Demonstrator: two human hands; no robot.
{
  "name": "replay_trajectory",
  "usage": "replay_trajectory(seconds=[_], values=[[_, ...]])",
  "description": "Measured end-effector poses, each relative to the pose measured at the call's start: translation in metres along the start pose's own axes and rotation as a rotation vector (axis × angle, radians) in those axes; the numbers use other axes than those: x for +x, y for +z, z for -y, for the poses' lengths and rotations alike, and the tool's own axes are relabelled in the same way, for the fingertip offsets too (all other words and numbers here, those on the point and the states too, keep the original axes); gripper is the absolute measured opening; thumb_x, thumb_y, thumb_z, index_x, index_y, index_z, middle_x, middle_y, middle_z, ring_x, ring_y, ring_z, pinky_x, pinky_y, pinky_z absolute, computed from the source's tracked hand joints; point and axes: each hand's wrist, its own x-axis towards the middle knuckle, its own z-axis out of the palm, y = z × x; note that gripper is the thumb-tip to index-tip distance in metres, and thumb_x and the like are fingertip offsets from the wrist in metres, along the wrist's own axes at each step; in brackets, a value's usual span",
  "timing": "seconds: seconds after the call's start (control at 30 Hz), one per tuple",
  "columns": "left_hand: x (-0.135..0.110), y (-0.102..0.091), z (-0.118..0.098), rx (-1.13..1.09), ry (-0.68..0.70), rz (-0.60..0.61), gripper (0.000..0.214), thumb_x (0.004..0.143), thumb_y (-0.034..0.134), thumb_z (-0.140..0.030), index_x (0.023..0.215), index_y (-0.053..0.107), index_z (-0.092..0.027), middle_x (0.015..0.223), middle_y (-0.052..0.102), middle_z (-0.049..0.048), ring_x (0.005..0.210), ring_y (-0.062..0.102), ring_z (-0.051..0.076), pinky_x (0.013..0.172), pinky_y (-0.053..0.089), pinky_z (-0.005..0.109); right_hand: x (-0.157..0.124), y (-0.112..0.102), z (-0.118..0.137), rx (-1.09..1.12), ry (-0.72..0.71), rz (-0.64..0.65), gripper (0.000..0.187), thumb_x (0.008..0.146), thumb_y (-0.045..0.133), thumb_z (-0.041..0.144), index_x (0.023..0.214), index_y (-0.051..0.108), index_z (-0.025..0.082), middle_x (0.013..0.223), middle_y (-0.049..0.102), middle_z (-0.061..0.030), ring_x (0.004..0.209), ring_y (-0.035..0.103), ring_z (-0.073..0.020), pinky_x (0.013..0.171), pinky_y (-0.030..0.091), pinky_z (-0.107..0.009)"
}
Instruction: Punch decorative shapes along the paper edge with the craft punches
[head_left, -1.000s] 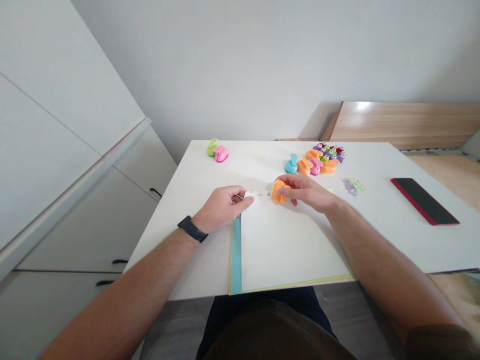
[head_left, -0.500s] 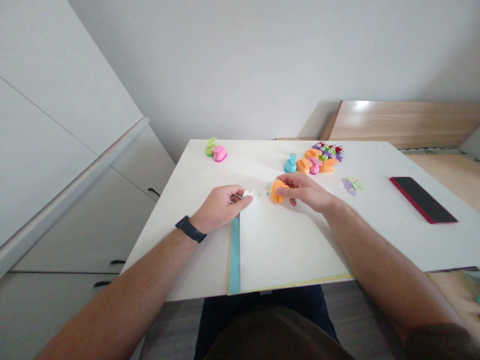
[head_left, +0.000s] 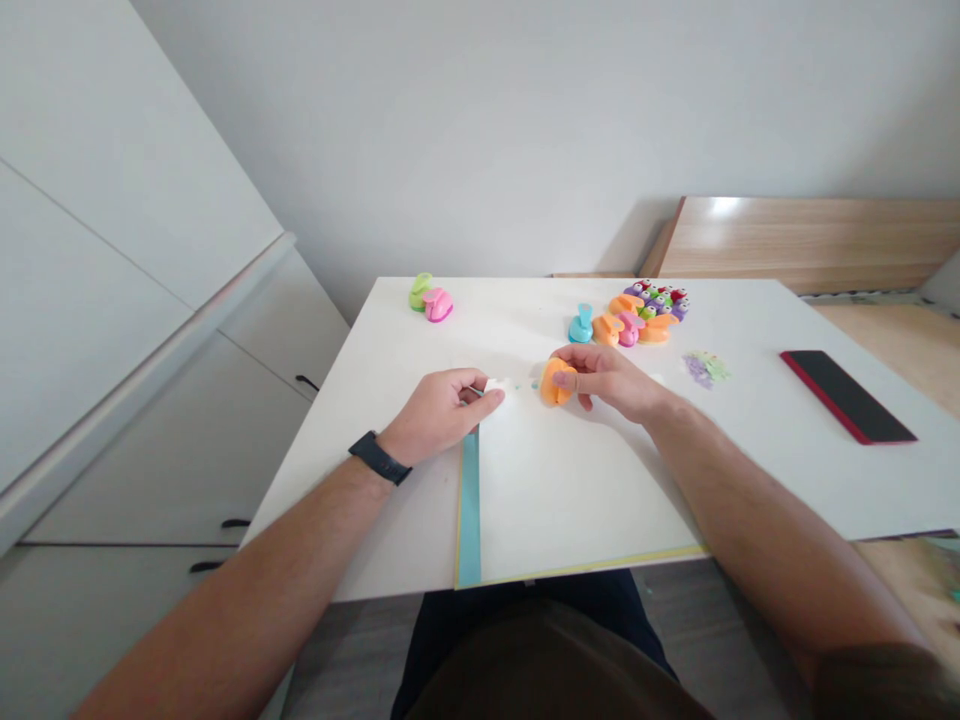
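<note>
White paper (head_left: 577, 480) lies in front of me, over a blue sheet (head_left: 469, 520) and a yellow one that show at its left and front edges. My left hand (head_left: 450, 405) pinches the paper's far left corner between thumb and fingers. At the paper's far edge, my right hand (head_left: 600, 380) is closed around an orange craft punch (head_left: 556, 384), thumb on its lever. Small cut-outs show along the far edge between my hands. How far the punch sits over the paper is hidden.
Green and pink punches (head_left: 439, 304) stand at the back left. A blue punch (head_left: 580, 325), more orange and pink punches (head_left: 657, 329) and several small colourful items (head_left: 660, 300) sit at the back right. Paper cut-outs (head_left: 705, 370) and a dark red-edged slab (head_left: 847, 398) lie to the right.
Almost nothing differs. Both hands keep their grips on the paper and the orange punch; the view has shifted very slightly.
</note>
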Motion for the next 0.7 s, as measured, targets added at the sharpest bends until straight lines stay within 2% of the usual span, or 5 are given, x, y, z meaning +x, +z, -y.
replay_trajectory(seconds=[0.4, 0.7], values=[[-0.0002, 0.0004, -0.001, 0.002, -0.003, -0.007, 0.038, 0.091, 0.066, -0.056, 0.088, 0.07, -0.019, 0.069, 0.068, -0.0003, 0.06, 0.063, 0.014, 0.055, 0.047, 0.024, -0.0007, 0.001, 0.0004, 0.002, 0.019, 0.006, 0.039, 0.084, 0.08, 0.049, 0.102, 0.07, 0.015, 0.087, 0.072, -0.0063, 0.063, 0.054, -0.012, 0.047, 0.043, -0.023], [-0.0005, 0.0003, -0.0037, -0.023, -0.005, -0.006, 0.038, 0.092, 0.066, -0.056, 0.084, 0.067, -0.019, 0.065, 0.065, -0.0015, 0.056, 0.061, 0.013, 0.054, 0.044, 0.023, -0.0009, -0.0008, -0.0018, 0.022, 0.014, 0.017, 0.039, 0.084, 0.08, 0.05, 0.101, 0.07, 0.016, 0.09, 0.073, -0.007, 0.069, 0.058, -0.0142, 0.049, 0.045, -0.024]])
